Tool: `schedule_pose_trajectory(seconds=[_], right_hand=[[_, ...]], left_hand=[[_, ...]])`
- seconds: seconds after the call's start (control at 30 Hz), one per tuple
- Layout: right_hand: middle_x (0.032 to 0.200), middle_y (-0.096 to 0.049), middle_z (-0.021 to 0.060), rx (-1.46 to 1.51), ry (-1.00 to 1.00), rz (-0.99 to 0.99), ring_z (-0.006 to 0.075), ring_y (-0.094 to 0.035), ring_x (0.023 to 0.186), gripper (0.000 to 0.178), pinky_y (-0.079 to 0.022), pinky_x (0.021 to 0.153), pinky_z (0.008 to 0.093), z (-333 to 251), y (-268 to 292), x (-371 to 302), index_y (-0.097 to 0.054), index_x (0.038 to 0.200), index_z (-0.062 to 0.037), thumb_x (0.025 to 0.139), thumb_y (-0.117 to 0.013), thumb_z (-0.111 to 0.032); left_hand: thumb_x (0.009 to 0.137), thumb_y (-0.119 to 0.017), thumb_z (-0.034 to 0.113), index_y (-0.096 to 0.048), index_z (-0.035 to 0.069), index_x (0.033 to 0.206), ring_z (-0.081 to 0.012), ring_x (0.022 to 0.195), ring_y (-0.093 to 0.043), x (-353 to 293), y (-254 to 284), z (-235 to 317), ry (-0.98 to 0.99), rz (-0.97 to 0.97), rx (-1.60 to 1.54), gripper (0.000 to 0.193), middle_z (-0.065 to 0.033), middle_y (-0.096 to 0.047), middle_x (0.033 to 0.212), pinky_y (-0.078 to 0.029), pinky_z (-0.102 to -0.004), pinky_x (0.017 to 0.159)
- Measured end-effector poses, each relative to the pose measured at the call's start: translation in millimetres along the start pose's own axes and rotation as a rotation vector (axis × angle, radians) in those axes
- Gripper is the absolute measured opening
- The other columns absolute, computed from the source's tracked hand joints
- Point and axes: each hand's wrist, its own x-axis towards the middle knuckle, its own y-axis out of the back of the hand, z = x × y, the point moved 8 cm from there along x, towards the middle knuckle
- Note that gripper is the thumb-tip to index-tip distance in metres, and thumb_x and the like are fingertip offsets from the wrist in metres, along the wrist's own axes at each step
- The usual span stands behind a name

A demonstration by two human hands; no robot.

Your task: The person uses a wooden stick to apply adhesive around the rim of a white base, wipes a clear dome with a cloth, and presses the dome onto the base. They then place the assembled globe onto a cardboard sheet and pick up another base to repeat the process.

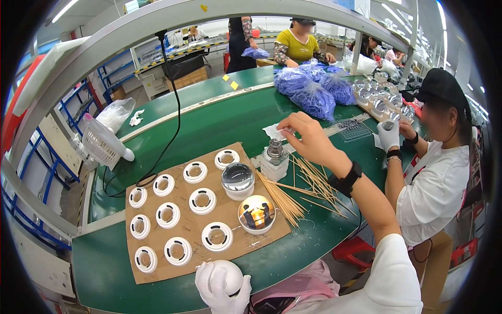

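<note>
Left hand (215, 289) clasping white dome (230, 276) at bench's (104, 269) near edge; right hand (309, 138) apparently pinching tissue (272, 132) above bottle (275, 163), probably wetting; next perhaps needing steady dome.

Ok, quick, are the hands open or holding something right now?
Left hand: closed around a white round piece.
Right hand: closed, seemingly pinching a thin white scrap.
</note>
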Motion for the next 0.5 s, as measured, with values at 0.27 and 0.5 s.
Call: schedule_pose_trajectory(seconds=[0.27, 0.5], right_hand=[[0.086, -0.06, 0.0107, -0.029, -0.01, -0.107, 0.027, -0.057, 0.085, 0.013, -0.047, 0.072, 0.0358, 8, -24, -1, -0.062, 0.088, -0.0037, 0.077, -0.064, 0.0], [0.086, -0.059, 0.0107, -0.027, -0.017, -0.144, 0.0272, -0.057, 0.085, 0.012, -0.047, 0.072, 0.0361, 7, -25, 0, -0.063, 0.088, -0.0032, 0.077, -0.064, -0.001]], left_hand=[[0.058, -0.08, 0.014, -0.046, 0.01, 0.122, -0.0392, 0.111, -0.048, 1, 0, 0, 0.007, 0.01, 0.001, 0.073, -0.019, -0.045, 0.123, -0.041, -0.0474, 0.091], [0.058, -0.08, 0.014, -0.045, 0.009, 0.122, -0.0397, 0.111, -0.047, 2, 1, 2, -0.015, 0.011, 0.011, 0.073, -0.0196, -0.045, 0.123, -0.041, -0.0477, 0.092]])
